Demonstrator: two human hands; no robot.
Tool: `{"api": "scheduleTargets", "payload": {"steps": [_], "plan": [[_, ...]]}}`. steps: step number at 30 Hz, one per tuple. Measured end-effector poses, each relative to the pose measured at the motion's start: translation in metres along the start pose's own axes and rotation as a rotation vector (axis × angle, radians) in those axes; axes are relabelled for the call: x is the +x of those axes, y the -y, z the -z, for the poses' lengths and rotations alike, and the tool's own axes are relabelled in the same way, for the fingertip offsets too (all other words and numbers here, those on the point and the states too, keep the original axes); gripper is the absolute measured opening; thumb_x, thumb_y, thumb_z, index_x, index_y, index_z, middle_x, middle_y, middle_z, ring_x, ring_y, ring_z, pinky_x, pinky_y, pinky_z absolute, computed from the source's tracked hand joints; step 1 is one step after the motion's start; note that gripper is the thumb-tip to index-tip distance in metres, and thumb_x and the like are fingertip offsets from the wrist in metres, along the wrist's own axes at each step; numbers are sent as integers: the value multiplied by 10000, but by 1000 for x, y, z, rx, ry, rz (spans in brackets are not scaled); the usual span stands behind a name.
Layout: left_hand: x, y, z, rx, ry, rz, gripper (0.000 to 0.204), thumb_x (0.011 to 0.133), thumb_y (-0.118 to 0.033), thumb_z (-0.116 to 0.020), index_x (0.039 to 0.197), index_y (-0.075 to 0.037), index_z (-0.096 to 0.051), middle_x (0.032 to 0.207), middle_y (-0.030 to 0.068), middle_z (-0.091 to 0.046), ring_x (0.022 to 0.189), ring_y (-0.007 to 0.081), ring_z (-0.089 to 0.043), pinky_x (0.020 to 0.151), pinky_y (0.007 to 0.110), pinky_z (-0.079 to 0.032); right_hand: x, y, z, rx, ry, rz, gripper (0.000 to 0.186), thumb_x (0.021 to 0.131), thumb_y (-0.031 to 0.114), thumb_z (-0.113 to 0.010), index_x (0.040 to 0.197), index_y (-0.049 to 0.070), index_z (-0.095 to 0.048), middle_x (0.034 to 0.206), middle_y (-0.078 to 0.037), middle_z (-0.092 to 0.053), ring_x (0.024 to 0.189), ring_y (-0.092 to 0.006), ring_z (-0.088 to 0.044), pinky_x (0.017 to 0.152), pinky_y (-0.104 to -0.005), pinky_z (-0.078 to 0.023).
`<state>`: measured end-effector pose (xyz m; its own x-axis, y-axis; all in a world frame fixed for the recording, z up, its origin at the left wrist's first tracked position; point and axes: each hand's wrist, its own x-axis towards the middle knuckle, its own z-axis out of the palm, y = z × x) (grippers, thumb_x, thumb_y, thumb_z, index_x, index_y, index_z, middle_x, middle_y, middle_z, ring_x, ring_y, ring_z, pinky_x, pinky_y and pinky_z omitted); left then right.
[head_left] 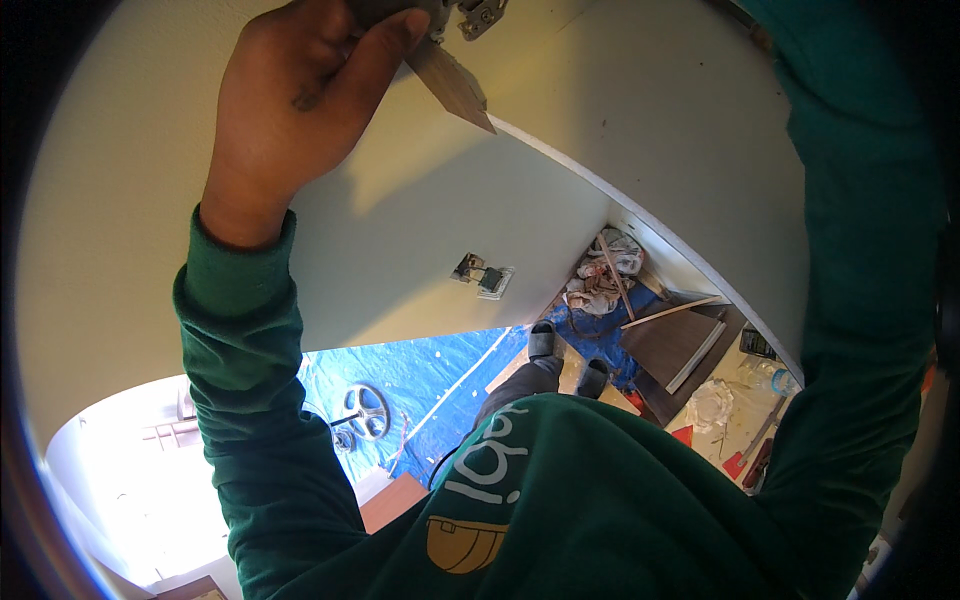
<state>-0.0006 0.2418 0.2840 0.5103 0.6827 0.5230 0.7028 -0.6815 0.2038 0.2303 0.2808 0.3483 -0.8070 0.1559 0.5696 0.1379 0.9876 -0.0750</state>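
At the top of the head view, my left hand is raised in front of a pale wall, fingers curled and thumb pressed down. Its grip closes on a wood-grained piece, which is dark grey under the thumb and ends in a pointed brown tip. The upper part of this piece runs out of the picture. Just right of the thumb is a metal hinge; what it is fixed to cannot be made out. My right arm reaches up along the right side, its hand beyond the upper edge.
A pale panel edge slants down to the right. An uncovered wall socket shows wiring. Blue sheeting covers the floor below, with a spoked wheel. Crumpled bags, brown boards and a plastic bottle lie near my feet.
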Motion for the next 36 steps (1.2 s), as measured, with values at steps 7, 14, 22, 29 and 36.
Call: {"api": "scheduleTargets", "payload": {"steps": [7,14,22,29,36], "plan": [[10,-33,3,29,32,190,130,984,-51,-644,989,78,-651,863,164,-701,759,196,-654,700,343,-538,-3,-11,1,57,11,59,211,890,144,-731,1051,13,-694,854,-121,-721,757,-211,-693,772,-350,-542],[0,-6,-19,-34,-117,-30,132,989,-53,-638,992,77,-660,871,149,-713,745,185,-656,684,346,-543,1,19,3,-44,32,-186,198,888,140,-728,1039,18,-690,847,-113,-718,746,-197,-684,765,-349,-539],[-13,17,2,152,54,32,220,1010,-202,-682,1093,-1,-716,934,109,-751,786,158,-686,741,315,-541,-3,-23,-4,128,22,122,250,899,171,-728,1093,22,-677,921,-126,-727,813,-216,-687,797,-363,-551],[-6,11,6,233,105,126,210,1005,-203,-691,1070,-7,-729,892,94,-743,779,144,-679,733,308,-538,5,7,8,-47,119,-143,271,901,195,-736,1089,10,-677,943,-141,-726,843,-233,-698,812,-369,-552],[-5,2,23,63,-87,84,199,1009,-174,-684,1117,-16,-737,944,73,-751,862,99,-684,779,268,-546,7,10,4,-177,-44,-157,253,883,174,-738,1050,-4,-670,883,-139,-704,783,-223,-666,768,-372,-530]]}}
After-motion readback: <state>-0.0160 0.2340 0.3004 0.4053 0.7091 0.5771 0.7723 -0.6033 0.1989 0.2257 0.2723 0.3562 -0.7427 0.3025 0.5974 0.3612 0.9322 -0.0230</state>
